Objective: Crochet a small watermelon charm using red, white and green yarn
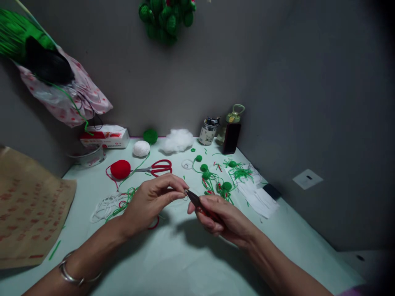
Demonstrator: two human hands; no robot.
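Note:
Above the middle of the table, my left hand [157, 197] pinches a small metal ring [186, 198] between thumb and fingertips; its exact form is hard to make out. My right hand [216, 216] is wrapped around pliers [194, 200] with dark jaws and reddish handles. The tips of the pliers meet the ring at my left fingertips. Under and beside my left hand lie white yarn [106, 206] and green yarn [123, 205] in loose coils. Beyond my right hand are green crocheted balls [226, 186] with red and green strands.
Red-handled scissors [161, 167], a red yarn ball [120, 169], a white ball [141, 149] and white stuffing [177, 141] lie farther back. A phone [231, 139] leans upright near a pen cup [207, 132]. A brown paper bag [33, 209] stands left. Walls border the table's back and right.

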